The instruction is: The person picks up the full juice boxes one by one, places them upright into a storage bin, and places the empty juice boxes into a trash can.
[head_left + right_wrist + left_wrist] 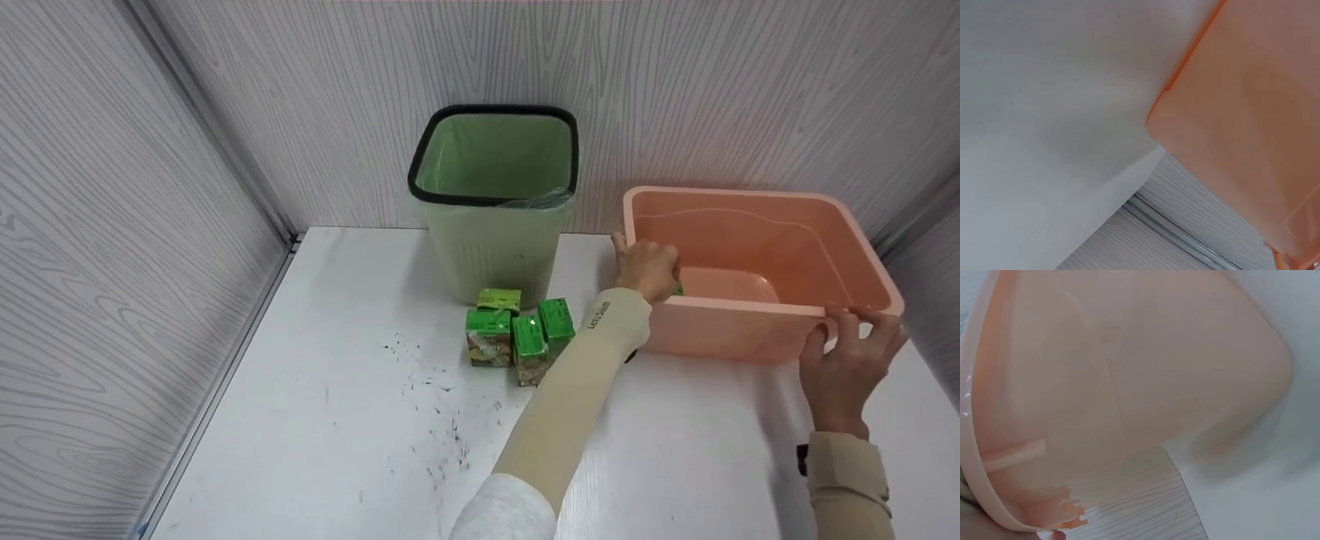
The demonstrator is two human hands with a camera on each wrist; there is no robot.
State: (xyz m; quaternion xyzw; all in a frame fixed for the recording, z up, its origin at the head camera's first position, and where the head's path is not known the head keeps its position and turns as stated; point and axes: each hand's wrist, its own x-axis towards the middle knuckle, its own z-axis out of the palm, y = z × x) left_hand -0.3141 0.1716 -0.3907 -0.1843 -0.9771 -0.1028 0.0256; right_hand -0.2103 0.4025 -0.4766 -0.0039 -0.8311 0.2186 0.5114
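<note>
The salmon-pink plastic basin [735, 330], smooth and rounded at its corners, had its open side up and stretched from the fingers of the left hand [646, 270], bent over its rim near one corner, to those of the right hand [851, 367], hooked over the same long rim; just beside the left fingers showed a mostly hidden green item [679, 288]

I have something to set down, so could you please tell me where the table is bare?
The table has room between the left wall and the dark specks, and in front of the tub between the sleeves. Four boxes crowd the front of the bin.
</note>
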